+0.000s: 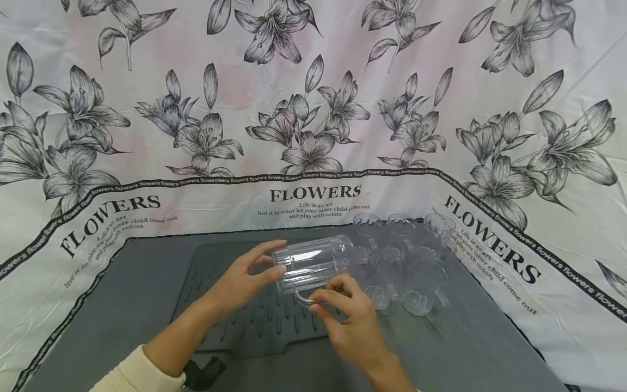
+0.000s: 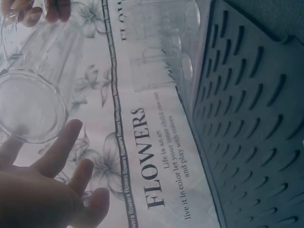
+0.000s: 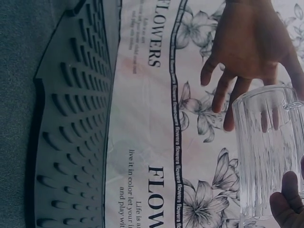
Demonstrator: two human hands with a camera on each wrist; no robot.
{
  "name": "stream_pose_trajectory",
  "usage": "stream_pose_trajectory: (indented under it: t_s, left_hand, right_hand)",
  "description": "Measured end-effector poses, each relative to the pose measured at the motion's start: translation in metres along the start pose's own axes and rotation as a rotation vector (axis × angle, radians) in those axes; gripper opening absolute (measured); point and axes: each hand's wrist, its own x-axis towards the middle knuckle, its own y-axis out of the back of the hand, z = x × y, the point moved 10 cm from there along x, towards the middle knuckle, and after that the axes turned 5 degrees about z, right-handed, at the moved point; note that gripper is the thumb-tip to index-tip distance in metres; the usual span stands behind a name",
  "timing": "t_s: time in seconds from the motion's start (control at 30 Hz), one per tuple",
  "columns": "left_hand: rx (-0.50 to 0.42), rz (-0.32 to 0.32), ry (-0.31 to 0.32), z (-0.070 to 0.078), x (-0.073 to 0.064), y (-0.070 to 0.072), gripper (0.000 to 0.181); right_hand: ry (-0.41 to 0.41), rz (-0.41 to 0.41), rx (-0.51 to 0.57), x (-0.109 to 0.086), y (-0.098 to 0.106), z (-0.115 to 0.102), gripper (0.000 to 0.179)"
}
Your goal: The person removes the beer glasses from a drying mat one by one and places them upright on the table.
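Observation:
A clear ribbed mug (image 1: 313,262) is held on its side above a dark mat. My left hand (image 1: 241,280) holds one end of it between thumb and fingers. At its handle, my right hand (image 1: 350,321) pinches with thumb and fingertips. In the left wrist view the round end of the mug (image 2: 31,107) faces the camera, beside the left hand's (image 2: 42,190) spread fingers. The right wrist view has the mug (image 3: 266,152) at the right, the left hand (image 3: 254,42) at its upper end and right-hand fingers (image 3: 287,199) lower down.
Several clear handled mugs (image 1: 416,302) stand grouped at the right of the grey table (image 1: 465,348). The ridged dark mat (image 1: 254,332) lies beneath the hands. A flower-printed cloth (image 1: 313,158) rises behind and at both sides. Something black (image 1: 206,373) sits by the left sleeve.

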Motion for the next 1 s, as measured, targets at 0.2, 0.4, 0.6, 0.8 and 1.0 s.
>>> stream_pose_trajectory:
  t_s: [0.2, 0.4, 0.6, 0.8, 1.0]
  left_hand:
    - [-0.031, 0.011, 0.019, -0.002, 0.002, -0.002, 0.051]
    - [-0.083, 0.062, 0.046, -0.006, 0.001, 0.001, 0.048]
    - [-0.174, 0.128, 0.073, -0.011, -0.002, 0.004, 0.049]
    - [-0.276, 0.153, 0.098, -0.019, -0.007, 0.006, 0.052]
    - [-0.306, 0.118, 0.068, -0.014, -0.008, 0.003, 0.055]
  right_hand:
    - [0.006, -0.002, 0.006, 0.000, 0.000, -0.003, 0.021]
    - [-0.014, 0.003, -0.002, -0.002, -0.003, -0.001, 0.017]
    - [-0.089, 0.143, -0.105, -0.005, 0.007, 0.006, 0.041]
    - [-0.636, 0.157, 0.072, -0.024, 0.005, 0.049, 0.062]
    - [-0.866, 0.016, 0.419, -0.032, -0.014, 0.059, 0.036]
